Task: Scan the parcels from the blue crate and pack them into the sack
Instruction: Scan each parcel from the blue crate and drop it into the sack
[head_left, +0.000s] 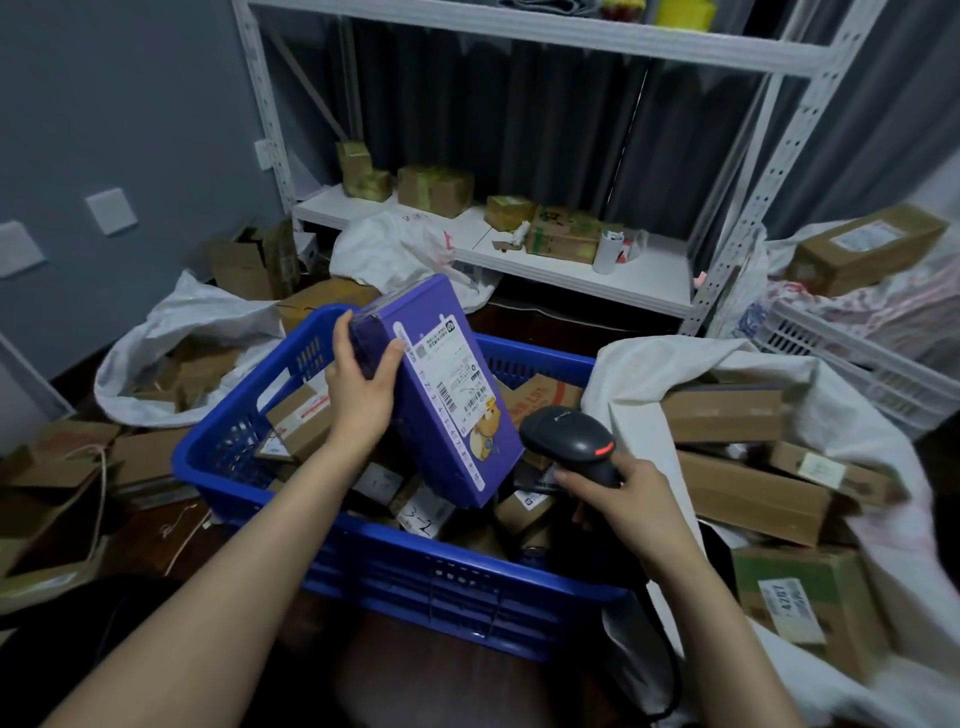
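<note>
While the purple parcel (447, 384) tilts above the blue crate (467, 587), label up: left hand (358, 395), grip curled round its top end. Right hand (628, 493), grip wrapped round scanner (569, 436), over crate's right corner. Advised: aim squarely at barcode (448, 397), parcel steady. Sack (649, 364): right of crate.

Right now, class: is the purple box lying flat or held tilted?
Held tilted. The left hand grips the purple box at its upper end above the blue crate, label facing the scanner.
</note>
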